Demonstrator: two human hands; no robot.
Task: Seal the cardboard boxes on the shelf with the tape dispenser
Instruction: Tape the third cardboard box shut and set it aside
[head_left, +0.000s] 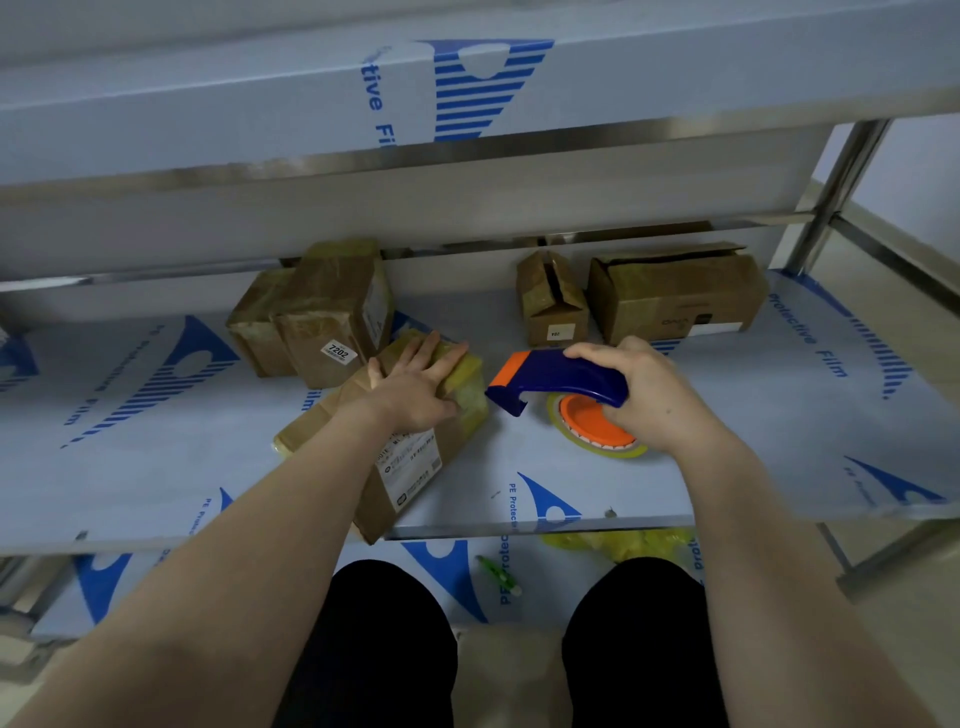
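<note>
The film-covered shelf (727, 467) carries the near box (410, 467) at its front edge. Your left hand (415, 384) lies flat on it, fingers straight. Just right of that box, your right hand (649, 395) is wrapped round the tape dispenser (561, 379), nose towards it. You seem about to tape: set the nose on the seam, press, pull. Beyond it, two boxes (675, 296) gape open.

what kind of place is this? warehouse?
Likely a packing or parcel stockroom, though I can't be sure. Clues: a film-covered steel shelf, labelled cardboard boxes on it, and a tape dispenser gripped by the right hand.
</note>
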